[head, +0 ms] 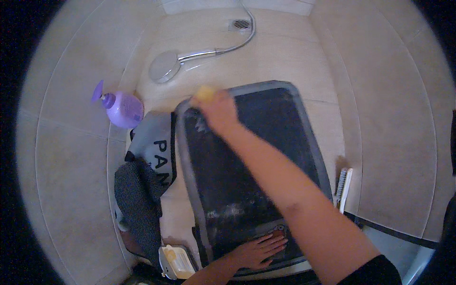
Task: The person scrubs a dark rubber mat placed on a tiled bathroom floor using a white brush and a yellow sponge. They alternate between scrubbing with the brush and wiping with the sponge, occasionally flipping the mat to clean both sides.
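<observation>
A dark rectangular fabric mat or panel with a grey border [249,167] lies on the tiled floor, wet or foamy in patches. At its far left corner my right hand [219,110] is closed round a yellow sponge or block [206,93], blurred, so its exact kind is unclear. My left hand [262,251] rests flat, fingers spread, on the near end of the dark fabric. A white brush [345,188] leans by the right wall. At the lower left, an open plastic container [178,262] holds something yellowish.
A chrome shower head [164,67] with its hose lies beyond the fabric, near a floor drain [241,24]. A purple pump bottle [124,109] stands by the left wall. Grey fabric with lettering [153,139] and dark mesh cloth [137,199] are bunched along the left.
</observation>
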